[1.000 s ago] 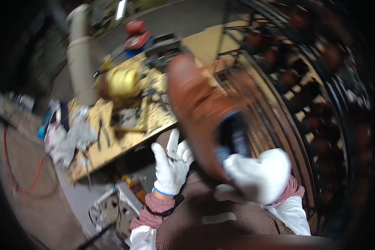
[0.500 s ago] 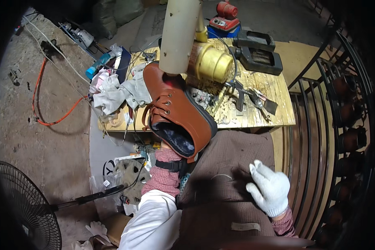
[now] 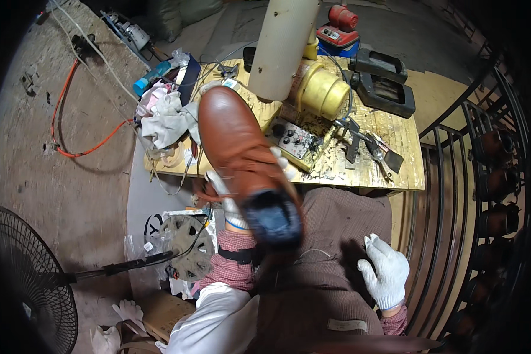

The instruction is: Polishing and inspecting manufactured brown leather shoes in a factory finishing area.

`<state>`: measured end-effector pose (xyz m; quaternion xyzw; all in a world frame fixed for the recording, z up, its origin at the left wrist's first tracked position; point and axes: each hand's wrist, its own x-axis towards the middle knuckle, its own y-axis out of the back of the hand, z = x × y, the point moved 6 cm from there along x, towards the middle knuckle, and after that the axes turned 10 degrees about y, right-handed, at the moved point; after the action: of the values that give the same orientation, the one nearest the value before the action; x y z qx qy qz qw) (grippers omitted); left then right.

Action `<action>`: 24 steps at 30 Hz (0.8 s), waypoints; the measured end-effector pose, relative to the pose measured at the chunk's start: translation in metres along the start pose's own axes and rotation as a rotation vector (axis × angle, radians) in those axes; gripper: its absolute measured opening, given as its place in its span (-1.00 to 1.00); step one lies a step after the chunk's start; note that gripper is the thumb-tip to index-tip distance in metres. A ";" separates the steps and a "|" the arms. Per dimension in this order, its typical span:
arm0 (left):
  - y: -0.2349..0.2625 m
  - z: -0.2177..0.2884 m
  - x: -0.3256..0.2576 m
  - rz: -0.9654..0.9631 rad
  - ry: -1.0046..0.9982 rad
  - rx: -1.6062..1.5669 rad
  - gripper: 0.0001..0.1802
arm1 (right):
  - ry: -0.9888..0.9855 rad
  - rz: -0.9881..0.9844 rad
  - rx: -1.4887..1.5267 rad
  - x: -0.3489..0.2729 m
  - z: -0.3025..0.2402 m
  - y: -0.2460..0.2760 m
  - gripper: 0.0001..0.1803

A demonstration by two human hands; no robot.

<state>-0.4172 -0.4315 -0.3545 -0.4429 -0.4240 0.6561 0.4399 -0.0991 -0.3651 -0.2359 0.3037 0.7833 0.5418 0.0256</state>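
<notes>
Here's the brown shoe [image 3: 233, 135], held up over the table's near edge, left of the middle, toe pointing away, opening toward the wearer. The left hand [image 3: 229, 203], white-gloved, has it from underneath; most of that hand is lost behind the shoe, just fingertips peeping out on the right and a bit of glove on the left, curled around the underside. The sole is out of sight, the heel end and lining blur into darkness, and whether the toe meets the cloths [image 3: 162, 124] behind it, I can't tell.

Over to the right hand [image 3: 388, 270], also gloved: loosely half open above the apron [image 3: 348, 230], fingers slightly bent, nothing visible in its grip, though the palm is partly turned away.

On the table [image 3: 410, 162], the pale pipe [image 3: 285, 47] runs out of the top and hides part of the yellow drum [image 3: 321, 88]. The fan [image 3: 32, 283] fades into the dark left rim, and shoes on the rack [image 3: 454, 118] sink into shadow.
</notes>
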 end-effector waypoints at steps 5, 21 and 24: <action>-0.027 0.000 -0.006 0.166 -0.167 0.411 0.14 | 0.016 -0.031 -0.007 0.000 -0.006 0.000 -0.56; -0.034 0.070 0.018 0.497 -0.528 0.638 -0.23 | -0.076 -0.023 0.001 -0.016 0.015 -0.009 -0.57; -0.087 0.068 0.022 0.599 -0.612 0.629 -0.25 | -0.094 -0.002 -0.028 -0.018 0.025 -0.012 -0.57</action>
<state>-0.4693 -0.3998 -0.2597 -0.1797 -0.1704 0.9478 0.2010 -0.0803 -0.3561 -0.2621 0.3275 0.7738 0.5380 0.0672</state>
